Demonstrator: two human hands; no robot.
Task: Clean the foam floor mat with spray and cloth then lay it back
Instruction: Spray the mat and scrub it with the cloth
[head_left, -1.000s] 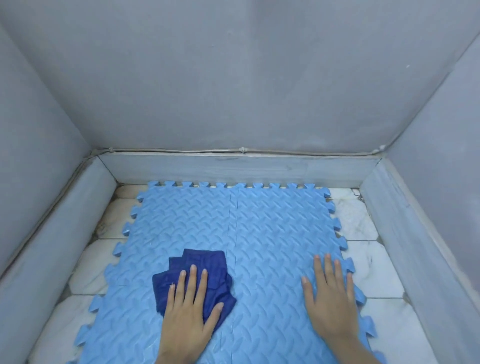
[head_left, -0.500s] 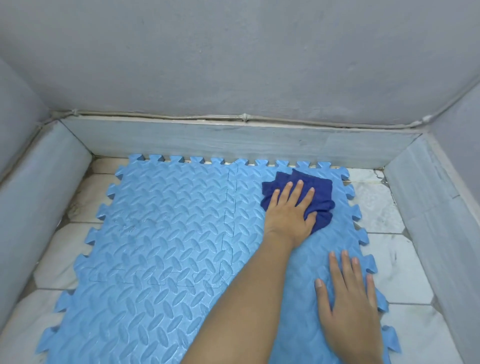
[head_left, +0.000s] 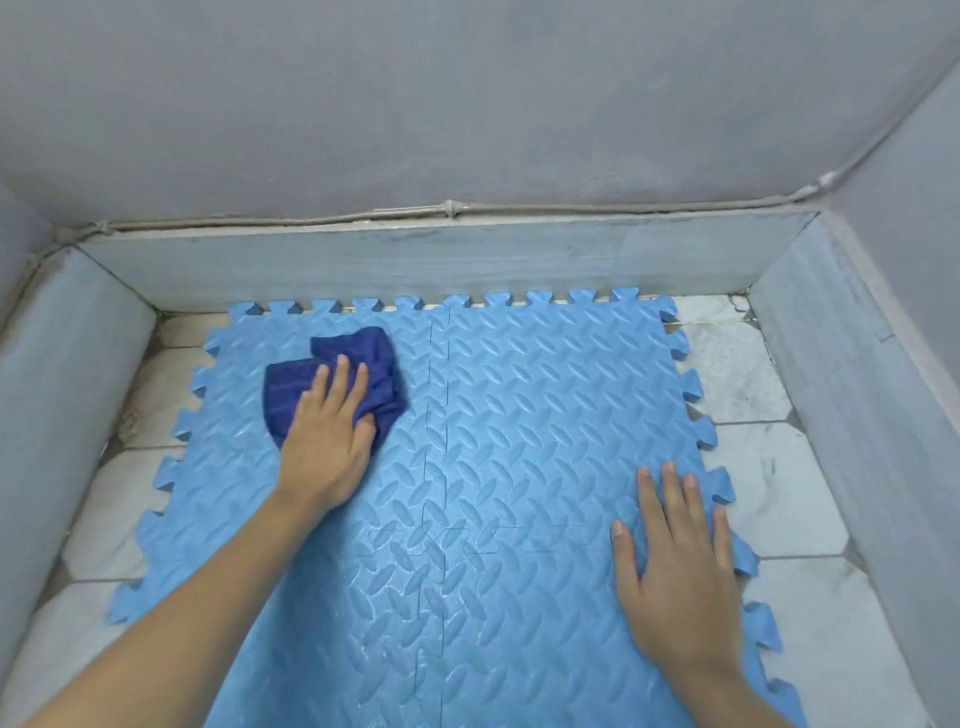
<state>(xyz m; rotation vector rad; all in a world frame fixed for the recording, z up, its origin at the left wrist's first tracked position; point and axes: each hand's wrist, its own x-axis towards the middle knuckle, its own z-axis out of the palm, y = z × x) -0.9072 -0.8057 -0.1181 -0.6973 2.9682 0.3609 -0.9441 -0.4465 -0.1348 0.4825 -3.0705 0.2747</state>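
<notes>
On the far left part of the foam mat (head_left: 519, 415), the left hand (head_left: 324, 439) lies palm-down on a dark blue cloth (head_left: 358, 374), its fingers stretched flat and close together, pressing the bunched fabric against the mat rather than gripping it; the cloth spreads out past the fingertips toward the back edge and bulges to the left of the hand. Near the right edge of the mat, closer to the camera, the right hand (head_left: 675, 577) rests flat with its fingers slightly spread, holding nothing, its little finger just beside the toothed border. The mat is light blue with a raised leaf-like pattern, made of interlocking pieces whose seams run down the middle and across, and it lies flat on a pale tiled floor (head_left: 779, 467) that shows on both sides. A low grey skirting (head_left: 467, 260) runs along the base of the grey walls (head_left: 467, 104) enclosing the corner
</notes>
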